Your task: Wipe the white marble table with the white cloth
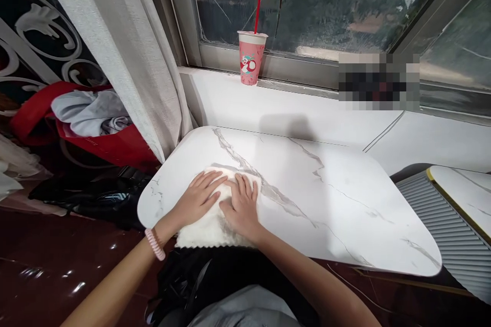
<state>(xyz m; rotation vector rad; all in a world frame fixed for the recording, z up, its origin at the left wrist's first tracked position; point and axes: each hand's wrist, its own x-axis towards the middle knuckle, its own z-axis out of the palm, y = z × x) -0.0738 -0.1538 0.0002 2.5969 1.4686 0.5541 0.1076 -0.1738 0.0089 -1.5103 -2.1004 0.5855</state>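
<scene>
A cream, fluffy cloth (pixel 215 230) with a scalloped edge lies spread on the white marble-patterned table (pixel 291 219), hanging at its near edge. My left hand (pixel 199 196) rests flat on the cloth's left part, fingers stretched out, with a pink coil band (pixel 155 244) round the wrist. Beside it my right hand (pixel 241 204) presses flat on the cloth's right part, its fingers slightly spread. The fingertips of both hands come close together near the cloth's far side.
A pink paper cup (pixel 251 61) with a red straw stands on the white windowsill (pixel 307 107) behind the table. A pale curtain (pixel 126 36) hangs at the left, beside a red bag (pixel 111 143) with grey fabric. Another table (pixel 460 184) with a ribbed side stands right.
</scene>
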